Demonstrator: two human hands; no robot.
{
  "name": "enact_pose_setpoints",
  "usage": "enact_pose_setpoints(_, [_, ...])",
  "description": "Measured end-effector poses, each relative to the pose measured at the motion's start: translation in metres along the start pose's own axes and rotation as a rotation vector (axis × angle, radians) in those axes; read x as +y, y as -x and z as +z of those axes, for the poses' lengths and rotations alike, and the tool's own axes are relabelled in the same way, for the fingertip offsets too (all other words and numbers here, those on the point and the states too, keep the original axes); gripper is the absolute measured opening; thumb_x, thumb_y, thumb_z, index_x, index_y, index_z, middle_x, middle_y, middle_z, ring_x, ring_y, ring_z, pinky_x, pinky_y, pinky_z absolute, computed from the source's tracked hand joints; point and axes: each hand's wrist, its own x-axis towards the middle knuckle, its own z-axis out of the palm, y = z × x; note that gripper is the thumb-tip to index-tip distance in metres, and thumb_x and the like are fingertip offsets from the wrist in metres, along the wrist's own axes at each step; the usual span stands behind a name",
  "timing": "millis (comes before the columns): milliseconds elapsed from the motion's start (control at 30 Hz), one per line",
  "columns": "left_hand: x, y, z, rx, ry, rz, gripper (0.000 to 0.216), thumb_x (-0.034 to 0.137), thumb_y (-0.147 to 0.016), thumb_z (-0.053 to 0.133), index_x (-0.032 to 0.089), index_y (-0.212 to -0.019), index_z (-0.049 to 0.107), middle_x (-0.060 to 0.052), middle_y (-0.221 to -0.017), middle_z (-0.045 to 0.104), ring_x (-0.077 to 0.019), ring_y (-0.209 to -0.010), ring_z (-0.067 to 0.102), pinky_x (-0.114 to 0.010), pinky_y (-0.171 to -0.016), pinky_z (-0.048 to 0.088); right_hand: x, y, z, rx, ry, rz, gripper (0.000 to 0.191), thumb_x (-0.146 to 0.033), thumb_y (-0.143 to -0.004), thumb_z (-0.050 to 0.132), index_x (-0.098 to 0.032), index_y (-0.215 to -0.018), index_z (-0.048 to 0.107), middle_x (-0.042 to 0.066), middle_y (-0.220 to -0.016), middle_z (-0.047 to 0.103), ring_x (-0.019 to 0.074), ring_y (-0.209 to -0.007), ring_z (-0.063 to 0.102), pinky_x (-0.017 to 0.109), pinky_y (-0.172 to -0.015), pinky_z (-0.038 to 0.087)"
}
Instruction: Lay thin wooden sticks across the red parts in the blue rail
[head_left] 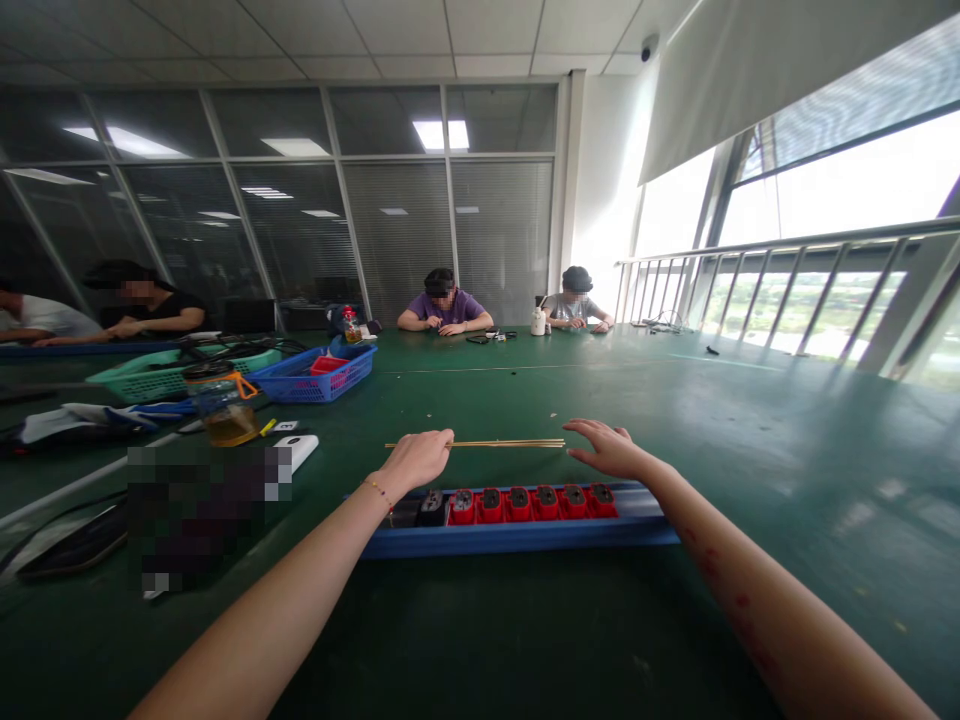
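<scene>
A thin brass-coloured rod [506,443] lies across the green table [750,470], just beyond a long blue channel [525,537]. Several red socket modules [532,502] and a dark one [431,507] sit in a row inside the channel. My left hand [418,458] is curled into a pinch on the rod's left part, with a bead bracelet on its wrist. At the rod's right end, my right hand [609,447] has its fingers stretched out and apart, their tips touching or nearly touching the rod.
At the left stand a blue basket [315,378], a green basket [161,378], a clear jar with an orange handle [223,402], a white device [296,450] and cables. Several people sit at the table's far end and far left. A railing and windows run along the right.
</scene>
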Motion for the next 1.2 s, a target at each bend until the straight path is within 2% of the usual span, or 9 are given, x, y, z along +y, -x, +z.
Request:
enact_pose_setpoints(167, [0.011, 0.023, -0.022, 0.178, 0.085, 0.040, 0.021, 0.022, -0.085, 0.028, 0.021, -0.083, 0.049, -0.001, -0.083, 0.062, -0.0168, -0.072, 0.057, -0.027, -0.060, 0.037, -0.021, 0.007, -0.021, 0.090, 0.053, -0.125, 0.057, -0.051, -0.080, 0.043, -0.031, -0.132, 0.030, 0.007, -0.136, 0.037, 0.0299, -0.121, 0.032, 0.057, -0.091, 0.024])
enact_pose_setpoints(267, [0.020, 0.035, -0.035, 0.226, 0.105, 0.082, 0.021, 0.022, -0.085, 0.028, 0.021, -0.082, 0.049, 0.000, -0.082, 0.061, -0.0160, -0.072, 0.056, -0.027, -0.063, 0.037, -0.032, 0.012, -0.036, 0.114, 0.043, -0.160, 0.048, -0.048, -0.081, 0.043, -0.028, -0.126, 0.040, 0.008, -0.122, 0.051, 0.0279, -0.110, 0.045, 0.050, -0.089, 0.030])
enact_pose_setpoints(333, [0.025, 0.042, -0.042, 0.229, 0.120, 0.107, 0.022, 0.021, -0.085, 0.028, 0.021, -0.081, 0.049, 0.000, -0.081, 0.061, -0.0157, -0.072, 0.056, -0.028, -0.065, 0.037, -0.039, 0.016, -0.047, 0.021, -0.032, -0.193, 0.040, -0.048, -0.083, 0.040, -0.025, -0.114, 0.051, 0.007, -0.100, 0.062, 0.0233, -0.090, 0.055, 0.039, -0.078, 0.039])
enact_pose_setpoints(400, [0.028, 0.046, -0.046, 0.222, 0.136, 0.111, 0.021, 0.020, -0.085, 0.028, 0.020, -0.080, 0.049, 0.000, -0.080, 0.061, -0.0155, -0.071, 0.056, -0.029, -0.066, 0.037, -0.045, 0.021, -0.057, -0.138, -0.143, -0.230, 0.041, -0.052, -0.083, 0.038, -0.021, -0.100, 0.059, 0.004, -0.078, 0.062, 0.0178, -0.068, 0.055, 0.030, -0.062, 0.040])
enact_pose_setpoints(533, [0.031, 0.049, -0.047, 0.200, 0.183, 0.111, 0.020, 0.019, -0.084, 0.029, 0.020, -0.078, 0.047, 0.000, -0.077, 0.059, -0.0153, -0.069, 0.055, -0.028, -0.063, 0.036, -0.055, 0.027, -0.069, -0.246, -0.333, -0.247, 0.054, -0.062, -0.082, 0.032, -0.018, -0.086, 0.062, 0.001, -0.066, 0.054, 0.0132, -0.057, 0.045, 0.025, -0.053, 0.035])
enact_pose_setpoints(667, [0.031, 0.052, -0.052, 0.105, 0.282, 0.142, 0.020, 0.022, -0.083, 0.032, 0.020, -0.077, 0.051, -0.001, -0.078, 0.059, -0.0144, -0.069, 0.054, -0.026, -0.061, 0.035, -0.055, 0.025, -0.068, -0.249, -0.351, -0.176, 0.057, -0.064, -0.082, 0.027, -0.018, -0.072, 0.059, -0.001, -0.061, 0.048, 0.0123, -0.055, 0.042, 0.025, -0.054, 0.035])
enact_pose_setpoints(867, [0.020, 0.060, -0.073, -0.181, 0.445, 0.164, 0.031, 0.045, -0.081, 0.040, 0.022, -0.094, 0.056, 0.000, -0.073, 0.060, -0.0134, -0.063, 0.053, -0.022, -0.055, 0.034, -0.037, 0.024, -0.064, -0.418, -0.419, -0.159, 0.052, -0.065, -0.078, 0.035, -0.017, -0.067, 0.051, -0.004, -0.056, 0.040, 0.0101, -0.051, 0.037, 0.024, -0.052, 0.034])
enact_pose_setpoints(1000, [0.002, 0.060, -0.078, -0.280, 0.495, 0.112, 0.041, 0.055, -0.078, 0.038, 0.020, -0.087, 0.058, 0.000, -0.074, 0.059, -0.0128, -0.063, 0.051, -0.021, -0.054, 0.034, -0.027, 0.028, -0.069, -0.529, -0.438, -0.147, 0.051, -0.064, -0.077, 0.038, -0.016, -0.068, 0.051, -0.003, -0.056, 0.043, 0.0102, -0.052, 0.041, 0.024, -0.052, 0.036])
enact_pose_setpoints(1200, [-0.014, 0.055, -0.067, -0.417, 0.579, 0.100, 0.043, 0.059, -0.075, 0.042, 0.018, -0.079, 0.057, 0.000, -0.070, 0.058, -0.0112, -0.057, 0.049, -0.020, -0.051, 0.036, -0.028, 0.032, -0.076, -0.630, -0.439, -0.102, 0.051, -0.064, -0.075, 0.041, -0.016, -0.081, 0.054, 0.001, -0.067, 0.055, 0.0145, -0.060, 0.053, 0.025, -0.055, 0.041])
